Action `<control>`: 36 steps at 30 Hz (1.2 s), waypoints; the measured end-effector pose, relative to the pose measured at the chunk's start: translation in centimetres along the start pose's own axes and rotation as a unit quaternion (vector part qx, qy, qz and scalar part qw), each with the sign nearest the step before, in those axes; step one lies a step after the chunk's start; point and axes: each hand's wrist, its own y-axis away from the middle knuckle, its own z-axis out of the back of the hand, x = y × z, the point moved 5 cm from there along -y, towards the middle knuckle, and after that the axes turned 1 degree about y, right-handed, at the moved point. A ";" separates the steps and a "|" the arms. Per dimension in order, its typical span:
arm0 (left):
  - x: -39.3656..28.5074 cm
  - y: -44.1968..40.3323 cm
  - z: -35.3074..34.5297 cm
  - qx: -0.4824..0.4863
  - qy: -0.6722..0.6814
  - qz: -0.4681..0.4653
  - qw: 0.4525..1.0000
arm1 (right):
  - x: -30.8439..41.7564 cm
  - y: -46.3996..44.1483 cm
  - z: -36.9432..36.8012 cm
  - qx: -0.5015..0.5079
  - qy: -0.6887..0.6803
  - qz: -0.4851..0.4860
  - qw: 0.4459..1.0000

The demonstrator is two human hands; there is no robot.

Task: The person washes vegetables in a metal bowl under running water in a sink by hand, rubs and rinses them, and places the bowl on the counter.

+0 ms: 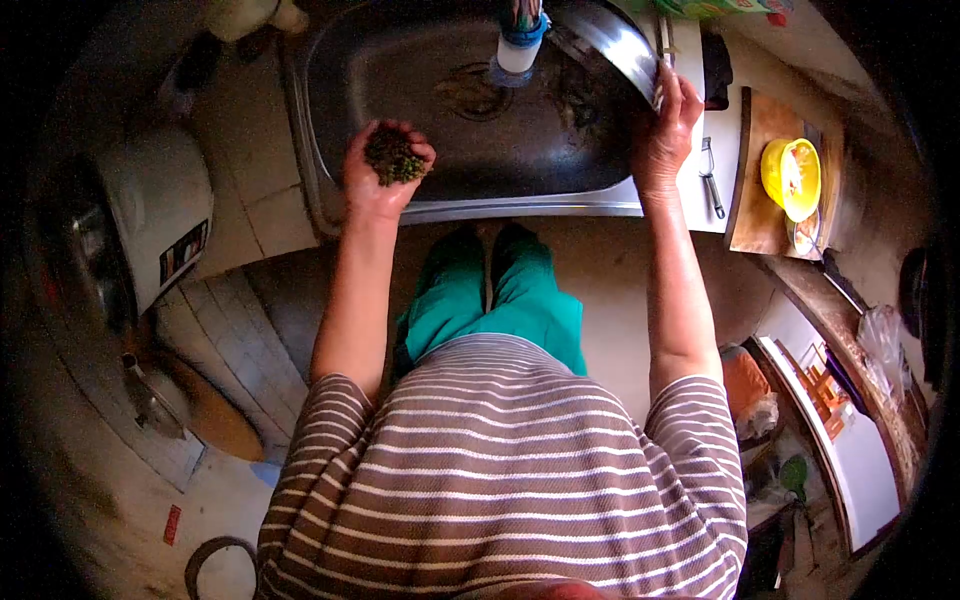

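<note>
My left hand is cupped palm up over the left part of the sink. A heap of small dark green and brown beans, which look like mung beans, lies in it with the fingers curled round. On the right, my right hand grips the rim of a shiny metal bowl. The bowl is tilted over the sink's back right corner, and I cannot see what is inside. Between the hands hangs the faucet, with a blue and white spout end. Dark residue shows on the wet sink bottom.
Right of the sink lies a peeler on the white counter. A wooden board beside it bears a yellow bowl. A white appliance stands at the left. A green and red package is at the back right.
</note>
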 end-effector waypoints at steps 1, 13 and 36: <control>0.1 0.0 0.1 -0.006 0.003 0.004 1.000 | 0.3 0.5 -0.2 -0.019 -0.014 0.015 1.000; 1.2 -1.4 0.4 -0.008 -0.003 0.017 1.000 | -2.5 7.5 -14.4 0.312 -0.199 -0.215 0.903; 4.2 -15.5 10.6 0.018 -0.418 -0.117 0.901 | 3.1 -16.6 -10.1 0.035 -0.566 -0.201 0.799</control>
